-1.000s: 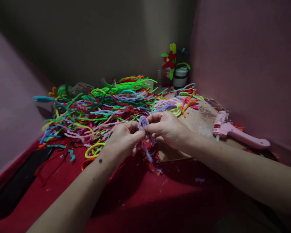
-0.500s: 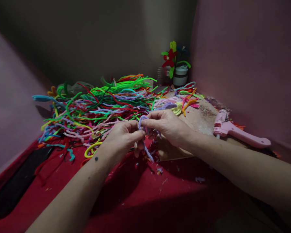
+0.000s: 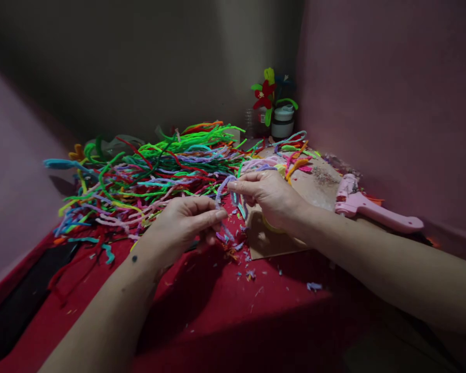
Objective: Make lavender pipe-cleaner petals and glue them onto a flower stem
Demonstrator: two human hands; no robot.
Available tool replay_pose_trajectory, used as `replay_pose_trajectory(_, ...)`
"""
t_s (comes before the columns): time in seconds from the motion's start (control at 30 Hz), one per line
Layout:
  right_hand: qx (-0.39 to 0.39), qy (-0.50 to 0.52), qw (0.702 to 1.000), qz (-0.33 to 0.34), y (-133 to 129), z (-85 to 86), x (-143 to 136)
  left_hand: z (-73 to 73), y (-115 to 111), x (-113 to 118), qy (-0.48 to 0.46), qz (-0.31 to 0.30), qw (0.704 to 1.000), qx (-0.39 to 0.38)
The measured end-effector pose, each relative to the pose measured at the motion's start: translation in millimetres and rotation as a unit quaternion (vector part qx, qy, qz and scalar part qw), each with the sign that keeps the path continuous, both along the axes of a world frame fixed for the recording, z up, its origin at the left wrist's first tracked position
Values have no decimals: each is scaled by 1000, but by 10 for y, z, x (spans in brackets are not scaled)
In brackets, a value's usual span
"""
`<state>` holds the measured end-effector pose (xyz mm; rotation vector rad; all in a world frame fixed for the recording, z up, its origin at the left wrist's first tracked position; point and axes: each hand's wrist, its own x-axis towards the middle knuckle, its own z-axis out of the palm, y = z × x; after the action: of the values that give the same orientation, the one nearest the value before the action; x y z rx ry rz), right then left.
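Note:
A fuzzy lavender pipe cleaner (image 3: 219, 190) arches between my two hands. My left hand (image 3: 188, 220) pinches it low between thumb and fingers, and a short tail pokes out below. With thumb and forefinger my right hand (image 3: 262, 192) grips the upper part of the bend. Below the right fingers hang more lavender strands; whether they belong to the same piece I cannot tell. Just behind my hands spreads a big heap of pipe cleaners (image 3: 151, 168) in green, red, pink, blue and yellow.
A pink hot glue gun (image 3: 378, 209) lies on the right. Under my right hand is a tan cardboard sheet (image 3: 274, 243). Fuzzy scraps litter the red cloth (image 3: 225, 305). At the back stands a lidded jar (image 3: 282, 123) beside a red pipe-cleaner flower (image 3: 264, 95). A black object (image 3: 27, 295) lies left.
My hands have moved slightly apart, stretching the lavender bend wider. The left hand has shifted left and down a little. The whole view has also turned slightly right.

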<state>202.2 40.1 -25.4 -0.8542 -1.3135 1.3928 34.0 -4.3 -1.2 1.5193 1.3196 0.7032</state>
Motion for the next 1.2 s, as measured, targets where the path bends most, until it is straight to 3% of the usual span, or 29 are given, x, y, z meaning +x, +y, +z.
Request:
replay_pose_trajectory(0.17,4,-22,1000,-7,-45,9,-21,28,-56,76,-107,113,979,134)
replay_pose_trajectory(0.3,18,-55,998,-18,-87,12,-44,20,-85,134,-72,148,959,232)
replay_pose_trajectory(0.6,8,-57,998,-25,-114,-8,-65,-60,-122,148,115,130,917,358)
replay_pose_trajectory(0.8,-8,-48,999,-8,-109,-32,-74,-142,-131,139,250,50,842,475)
replay_pose_trajectory(0.87,-19,-28,999,5,-113,-34,-79,-173,-129,155,263,19,832,487)
replay_pose_trajectory(0.93,-33,-1,999,25,-115,-34,-80,-188,-124,167,251,9,847,469)
replay_pose_trajectory(1.0,-44,23,998,46,-114,-33,-75,-175,-116,170,212,14,886,412)
replay_pose_trajectory(1.1,-53,38,996,57,-103,-32,-59,-114,-99,159,111,8,959,260)
replay_pose_trajectory(1.2,-67,33,996,48,-94,-29,-48,-63,-79,148,10,16,989,148)
